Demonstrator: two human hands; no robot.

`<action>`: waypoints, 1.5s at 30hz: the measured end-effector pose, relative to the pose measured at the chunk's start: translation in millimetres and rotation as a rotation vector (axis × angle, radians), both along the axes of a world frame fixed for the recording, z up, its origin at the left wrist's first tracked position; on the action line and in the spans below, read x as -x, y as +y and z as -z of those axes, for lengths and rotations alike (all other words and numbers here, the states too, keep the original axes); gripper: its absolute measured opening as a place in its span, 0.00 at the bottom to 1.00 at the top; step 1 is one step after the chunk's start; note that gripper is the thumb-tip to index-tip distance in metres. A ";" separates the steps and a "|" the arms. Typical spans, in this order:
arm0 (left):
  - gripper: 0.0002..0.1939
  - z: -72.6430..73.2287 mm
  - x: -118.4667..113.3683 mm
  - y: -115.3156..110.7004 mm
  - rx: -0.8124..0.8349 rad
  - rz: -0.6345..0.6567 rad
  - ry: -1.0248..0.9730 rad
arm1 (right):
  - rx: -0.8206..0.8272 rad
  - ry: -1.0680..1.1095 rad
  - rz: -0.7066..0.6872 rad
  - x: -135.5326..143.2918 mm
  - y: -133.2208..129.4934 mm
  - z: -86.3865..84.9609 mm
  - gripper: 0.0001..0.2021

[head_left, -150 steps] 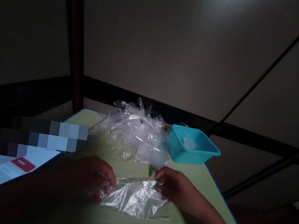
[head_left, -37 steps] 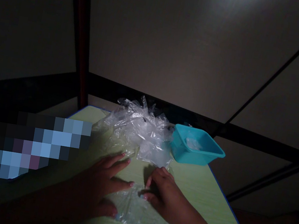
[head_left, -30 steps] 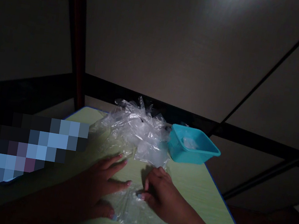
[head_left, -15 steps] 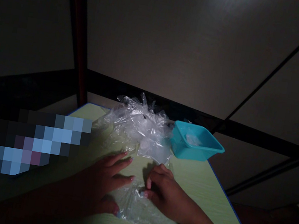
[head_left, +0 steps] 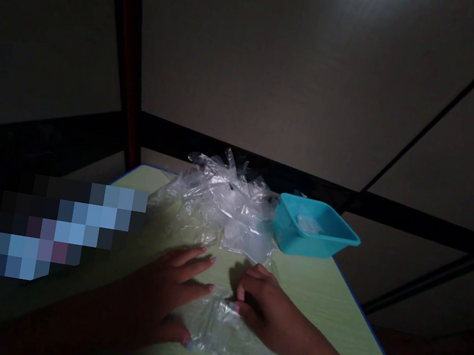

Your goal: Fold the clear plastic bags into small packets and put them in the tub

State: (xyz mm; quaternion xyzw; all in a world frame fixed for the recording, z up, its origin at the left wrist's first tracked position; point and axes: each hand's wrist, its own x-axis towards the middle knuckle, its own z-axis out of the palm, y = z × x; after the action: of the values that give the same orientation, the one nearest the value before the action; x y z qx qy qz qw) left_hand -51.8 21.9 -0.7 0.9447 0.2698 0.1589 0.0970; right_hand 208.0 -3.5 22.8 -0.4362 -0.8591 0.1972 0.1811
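- Wall (head_left: pixel 253 72): grey-brown panels with dark bands, behind the table.
- Table (head_left: pixel 332 312): light green top, blue edging. Clock face centred on the flat bag, 12 pointing away from the person.
- Pile of crumpled clear plastic bags (head_left: pixel 233 201): on the table, between 11 and 12 o'clock.
- Turquoise plastic tub (head_left: pixel 311 248): upright, 1 o'clock, just beside the pile; contact cannot be told.
- Flat clear plastic bag (head_left: pixel 233 342): lying on the tabletop at the near side, between and partly under the hands; creased toward its left part.
- Left hand (head_left: pixel 172 290): 10 o'clock, palm down, fingers spread apart; thumb and index tips at the bag's left edge.
- Right hand (head_left: pixel 264 308): 1 o'clock, over the bag, fingers curled together, thumb tip on or just above the film. Pinch or no pinch: cannot tell.
- Whitish translucent piece (head_left: pixel 308 223): inside the tub.
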 end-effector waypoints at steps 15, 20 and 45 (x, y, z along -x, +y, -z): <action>0.36 -0.5 0.2 6.8 0.116 0.084 0.067 | -0.028 -0.061 -0.025 -1.4 -1.7 -2.3 0.05; 0.29 -4.3 -0.8 5.0 0.057 0.107 0.106 | -0.005 -0.078 -0.044 -8.5 0.9 -6.7 0.08; 0.29 -8.1 -2.2 0.7 0.057 0.108 0.175 | 0.179 -0.250 0.278 -19.3 -7.1 -28.7 0.14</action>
State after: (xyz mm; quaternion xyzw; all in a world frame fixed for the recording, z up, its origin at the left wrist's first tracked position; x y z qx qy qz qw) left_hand -49.7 22.6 7.4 0.9650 0.2303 0.0625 0.1085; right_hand 227.3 -10.7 51.5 -0.5858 -0.7857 0.1900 0.0589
